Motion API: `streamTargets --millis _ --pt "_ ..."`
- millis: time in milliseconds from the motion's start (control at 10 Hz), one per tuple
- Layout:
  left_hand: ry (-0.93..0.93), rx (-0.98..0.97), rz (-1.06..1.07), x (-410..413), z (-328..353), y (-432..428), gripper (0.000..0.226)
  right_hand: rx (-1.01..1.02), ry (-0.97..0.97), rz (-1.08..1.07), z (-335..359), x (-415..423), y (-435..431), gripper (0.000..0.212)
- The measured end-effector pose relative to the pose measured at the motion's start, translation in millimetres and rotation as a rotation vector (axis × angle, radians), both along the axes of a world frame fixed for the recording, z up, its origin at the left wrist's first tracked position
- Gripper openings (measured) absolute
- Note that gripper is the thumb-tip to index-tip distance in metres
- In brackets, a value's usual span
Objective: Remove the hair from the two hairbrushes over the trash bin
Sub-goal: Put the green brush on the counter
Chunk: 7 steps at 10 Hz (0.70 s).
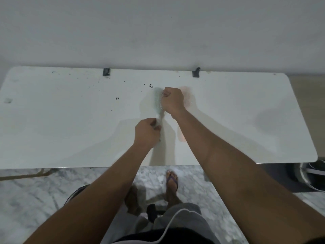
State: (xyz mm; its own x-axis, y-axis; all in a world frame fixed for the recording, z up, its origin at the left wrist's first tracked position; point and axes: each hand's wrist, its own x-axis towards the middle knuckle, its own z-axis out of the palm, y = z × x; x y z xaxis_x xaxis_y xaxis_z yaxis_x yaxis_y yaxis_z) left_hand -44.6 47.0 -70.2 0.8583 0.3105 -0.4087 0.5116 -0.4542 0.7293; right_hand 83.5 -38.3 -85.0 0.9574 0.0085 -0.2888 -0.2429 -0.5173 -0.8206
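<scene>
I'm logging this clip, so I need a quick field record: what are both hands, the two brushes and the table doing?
left hand: grips the green hairbrush by its handle
right hand: fingers curled, pinching at that brush's bristle head
pink hairbrush: lies on the table, partly hidden behind the right arm
table: white, with dark specks toward the far side
position: green hairbrush held over the table

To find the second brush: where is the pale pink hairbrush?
Head view: the pale pink hairbrush lies on the white table, just right of the right hand, partly hidden by that forearm.
</scene>
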Motion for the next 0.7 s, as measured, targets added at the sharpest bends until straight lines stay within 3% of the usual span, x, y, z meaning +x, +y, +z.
streamTargets --millis 400,700 --pt "0.076 0.087 -0.082 19 -9 -3 0.012 -0.043 -0.133 -0.007 2 5 0 0.040" --pt "0.040 0.085 -0.102 1 1 11 0.018 -0.061 -0.191 0.006 25 0 -15 0.028"
